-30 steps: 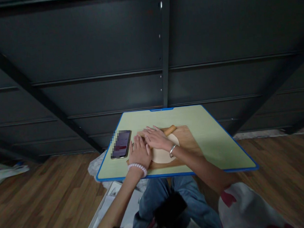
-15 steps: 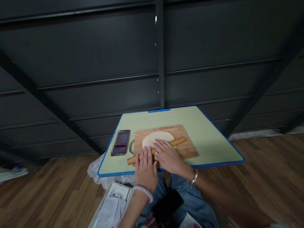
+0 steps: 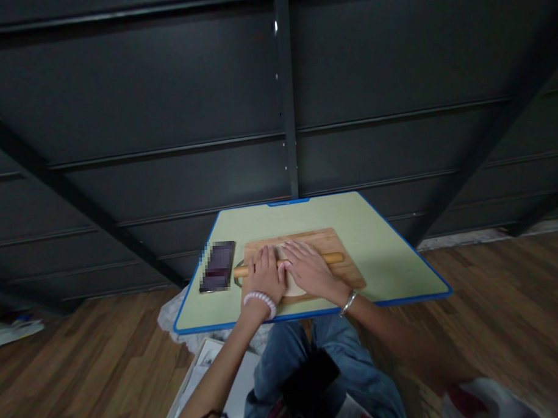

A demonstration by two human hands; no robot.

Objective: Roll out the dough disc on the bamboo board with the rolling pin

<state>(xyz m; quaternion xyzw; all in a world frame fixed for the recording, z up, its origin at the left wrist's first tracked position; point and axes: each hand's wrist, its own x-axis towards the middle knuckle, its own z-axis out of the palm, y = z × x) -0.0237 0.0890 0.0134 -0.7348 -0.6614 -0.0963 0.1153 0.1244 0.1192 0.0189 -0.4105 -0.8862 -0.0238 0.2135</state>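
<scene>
A thin wooden rolling pin (image 3: 333, 258) lies crosswise over a flat, pale round of dough (image 3: 294, 288) on a wooden cutting board (image 3: 347, 270). My left hand (image 3: 266, 275) rests on the pin's left part, fingers stretched forward over it. Right of centre, my right hand (image 3: 308, 269) also presses on the pin, its fingers extended over the dough's far side. The two thumbs almost meet in the middle. Both hands cover much of the dough and the pin's middle; the pin's two ends stick out.
The board lies on a pale green table (image 3: 391, 266) with a blue rim. A dark, partly pixelated flat device (image 3: 218, 267) lies left of the board. A black phone-like object (image 3: 311, 377) is on my lap, and an open box (image 3: 189, 389) stands below left. Dark panels rise behind.
Both hands have pushed the rolling pin away from me, the left one further, so the pin now lies nearly level instead of slanted. More of the dough's near side shows.
</scene>
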